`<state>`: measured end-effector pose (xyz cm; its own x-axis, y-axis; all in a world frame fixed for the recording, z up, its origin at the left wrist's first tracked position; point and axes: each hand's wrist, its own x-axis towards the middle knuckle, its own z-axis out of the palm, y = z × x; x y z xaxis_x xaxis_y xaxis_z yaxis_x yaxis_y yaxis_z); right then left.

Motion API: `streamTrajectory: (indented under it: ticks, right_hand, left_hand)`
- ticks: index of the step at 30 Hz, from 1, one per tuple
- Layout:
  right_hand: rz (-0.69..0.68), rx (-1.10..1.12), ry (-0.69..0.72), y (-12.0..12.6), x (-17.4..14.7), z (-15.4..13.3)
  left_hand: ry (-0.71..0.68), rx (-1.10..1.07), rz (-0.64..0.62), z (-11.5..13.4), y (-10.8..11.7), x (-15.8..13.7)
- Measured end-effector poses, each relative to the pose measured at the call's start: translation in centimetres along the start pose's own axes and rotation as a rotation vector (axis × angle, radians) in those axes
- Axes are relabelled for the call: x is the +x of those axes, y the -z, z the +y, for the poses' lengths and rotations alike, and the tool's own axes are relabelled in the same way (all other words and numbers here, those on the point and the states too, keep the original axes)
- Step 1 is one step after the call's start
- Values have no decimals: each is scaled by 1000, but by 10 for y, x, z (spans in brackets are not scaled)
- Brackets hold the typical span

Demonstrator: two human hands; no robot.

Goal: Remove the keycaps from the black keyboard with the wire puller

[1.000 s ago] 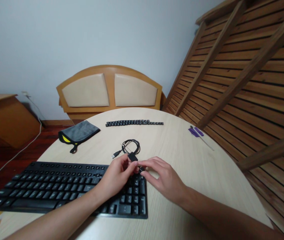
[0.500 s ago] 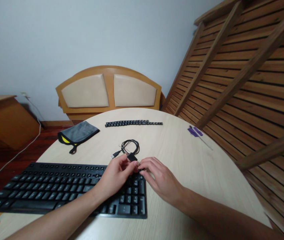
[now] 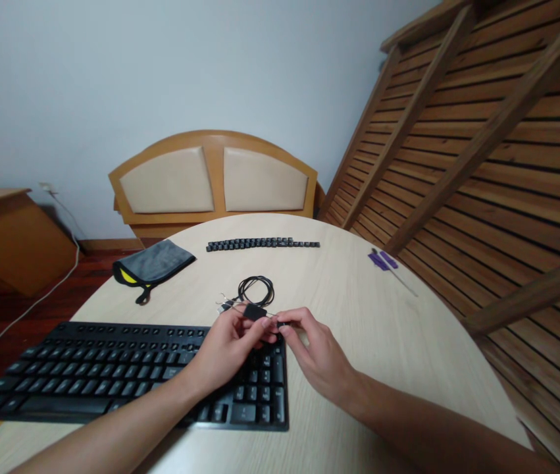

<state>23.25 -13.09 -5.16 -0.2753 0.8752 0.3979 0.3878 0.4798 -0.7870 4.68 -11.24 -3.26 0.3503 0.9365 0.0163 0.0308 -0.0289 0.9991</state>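
Note:
My left hand [image 3: 233,339] is closed on a keycap puller [image 3: 254,312] with a black body and thin wire ends, held above the right part of the black keyboard [image 3: 97,368]. My right hand [image 3: 316,349] pinches a small black keycap [image 3: 282,324] close to the puller's near wire end; whether they touch I cannot tell. Some top-row keys on the keyboard show bare switches without caps. Behind my hands a coiled black USB cable [image 3: 270,289] lies on the table. Farther back, loose black keycaps [image 3: 250,243] stand lined up in rows.
A grey cloth [image 3: 161,260] with black edging and a yellow patch lies at the table's left edge. Purple-handled tools [image 3: 383,260], one with a thin metal shaft, lie at the right edge. A wooden headboard [image 3: 218,178] and slatted wood panel [image 3: 457,164] stand beyond the round table [image 3: 383,316].
The keycap puller has turned in my left hand, so its far wire ends now show. My right hand has shifted slightly, and the dark keycap shows more clearly between its fingers.

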Motion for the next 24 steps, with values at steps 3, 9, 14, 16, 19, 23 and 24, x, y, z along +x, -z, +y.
streamTrajectory:
  ticks: [3, 9, 14, 16, 19, 23, 24]
  right_hand:
    - [52, 164, -53, -5, 1, 2]
    - [31, 338, -95, -7, 7, 5]
    - [-10, 251, -30, 0, 9, 3]
    - [-25, 231, -4, 3, 10, 3]
    - [-62, 187, 43, 7, 10, 3]
    - [-29, 68, 141, 11, 11, 3]
    - [-16, 30, 164, 13, 12, 2]
  left_hand:
    - [-38, 29, -5, 2, -2, -2]
    - [-1, 84, 2, -1, -1, 0]
    - [-2, 93, 12, -2, 0, 1]
    - [-19, 97, 28, -2, 0, 0]
    - [-42, 118, 43, -2, 0, -1]
    - [-45, 128, 53, -1, 1, 0]
    - [-35, 117, 61, 0, 1, 0]
